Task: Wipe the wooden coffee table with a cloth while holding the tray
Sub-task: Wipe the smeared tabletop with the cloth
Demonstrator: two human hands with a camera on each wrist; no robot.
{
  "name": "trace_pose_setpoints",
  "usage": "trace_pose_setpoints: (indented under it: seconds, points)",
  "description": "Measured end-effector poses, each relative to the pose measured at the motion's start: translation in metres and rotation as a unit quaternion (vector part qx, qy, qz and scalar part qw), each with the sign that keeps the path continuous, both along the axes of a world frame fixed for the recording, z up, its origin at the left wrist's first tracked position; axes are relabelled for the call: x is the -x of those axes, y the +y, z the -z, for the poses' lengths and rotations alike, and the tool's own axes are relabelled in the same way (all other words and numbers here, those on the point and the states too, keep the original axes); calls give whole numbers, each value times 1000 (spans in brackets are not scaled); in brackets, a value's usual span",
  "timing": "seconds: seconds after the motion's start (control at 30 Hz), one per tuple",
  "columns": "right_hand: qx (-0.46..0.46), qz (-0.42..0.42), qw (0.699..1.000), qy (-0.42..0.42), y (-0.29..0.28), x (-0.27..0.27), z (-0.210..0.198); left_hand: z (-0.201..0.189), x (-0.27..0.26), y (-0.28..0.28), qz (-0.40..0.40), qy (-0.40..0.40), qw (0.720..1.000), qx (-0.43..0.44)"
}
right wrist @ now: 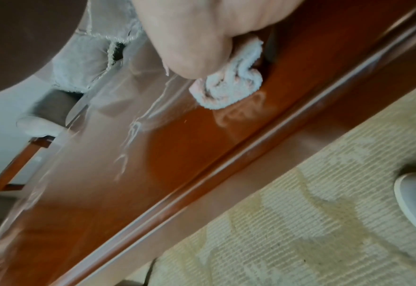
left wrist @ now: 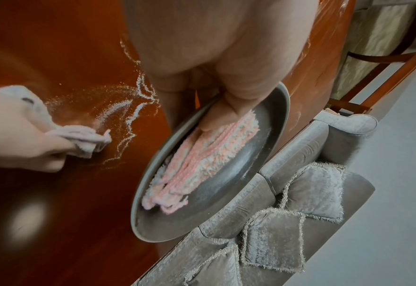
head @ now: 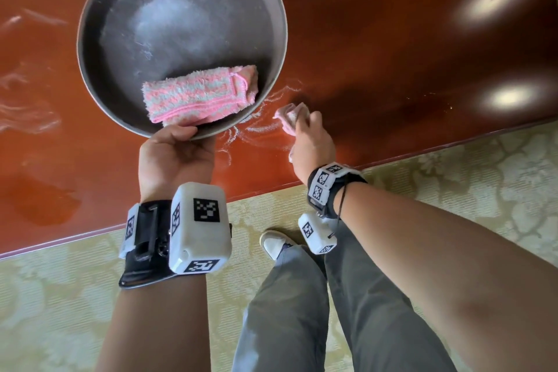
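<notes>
My left hand [head: 176, 142] grips the near rim of a round grey metal tray [head: 90, 39] held above the glossy red-brown coffee table [head: 377, 39], thumb on a folded pink-and-white striped cloth [head: 199, 93] lying in the tray. In the left wrist view the thumb [left wrist: 229, 108] presses that striped cloth [left wrist: 202, 166] against the tray [left wrist: 251, 170]. To the tray's right my right hand [head: 308, 136] holds a bunched pale pink cloth [head: 290, 118] down on the tabletop, among white powdery streaks [head: 259, 130]. The right wrist view shows the bunched cloth [right wrist: 229, 85] under my fingers [right wrist: 192, 48], close to the table's edge.
More white smears [head: 27, 118] lie on the table's left part. The table's front edge [head: 392, 157] runs diagonally above a pale patterned carpet [head: 483, 184], my legs and a white shoe [head: 274, 243]. A grey sofa with fringed cushions [left wrist: 312, 193] stands beyond the table.
</notes>
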State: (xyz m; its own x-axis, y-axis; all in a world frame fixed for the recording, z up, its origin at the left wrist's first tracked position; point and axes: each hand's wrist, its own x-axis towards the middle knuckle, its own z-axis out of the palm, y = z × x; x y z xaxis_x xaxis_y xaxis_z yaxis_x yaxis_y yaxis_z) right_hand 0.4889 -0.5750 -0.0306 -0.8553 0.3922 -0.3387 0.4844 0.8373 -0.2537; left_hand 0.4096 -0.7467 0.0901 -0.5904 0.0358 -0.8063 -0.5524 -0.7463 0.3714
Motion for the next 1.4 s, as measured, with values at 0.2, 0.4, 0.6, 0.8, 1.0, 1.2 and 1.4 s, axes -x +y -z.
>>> trace_pose_setpoints:
  seconds: [0.2, 0.4, 0.6, 0.8, 1.0, 1.2, 1.4]
  points:
    - [118, -15, 993, -1, 8, 3, -14, -6, 2, 12, -3, 7, 1000, 13]
    - [90, 109, 984, 112, 104, 8, -21, -4, 7, 40, 7, 12, 1000, -13]
    - [29, 137, 986, 95, 150, 26, -11, 2, 12, 51, -10, -1, 1000, -12]
    - [11, 128, 991, 48, 134, 42, -1, 8, 20, 35, -22, -3, 1000, -6]
    - [6, 30, 999, 15, 74, 51, 0, 6, 23, 19, -57, -16, 998, -4]
    - [29, -56, 998, -24, 13, 65, -3, -2, 22, 2, -73, -12, 997, 10]
    - [96, -104, 990, 8, 20, 72, -9, -7, 15, 0, -94, -11, 995, 17]
